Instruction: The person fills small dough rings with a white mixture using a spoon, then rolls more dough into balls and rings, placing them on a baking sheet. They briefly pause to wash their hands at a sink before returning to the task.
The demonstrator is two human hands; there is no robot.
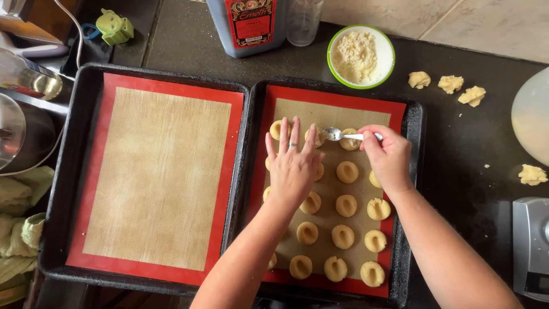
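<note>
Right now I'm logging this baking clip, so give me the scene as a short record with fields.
left hand: flat, fingers spread, over the dough rounds
right hand: holds a small metal spoon, bowl end over a round in the top row
right tray: red-edged mat, rounds with dents in rows
left tray: red-edged mat, no dough
counter: green-rimmed bowl of crumbly mix, loose dough lumps

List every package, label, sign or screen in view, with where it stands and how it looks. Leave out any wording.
Bottle: top centre behind the trays, big, dark, cut off by the frame.
Bottle label: on the bottle's front, a red rectangle with an ornate black-and-gold panel.
Jar label: far left edge, a small red strip on a glass jar; too small to tell more.
Scale display: bottom right corner, a dark panel on a grey device, partly cut off.
</note>
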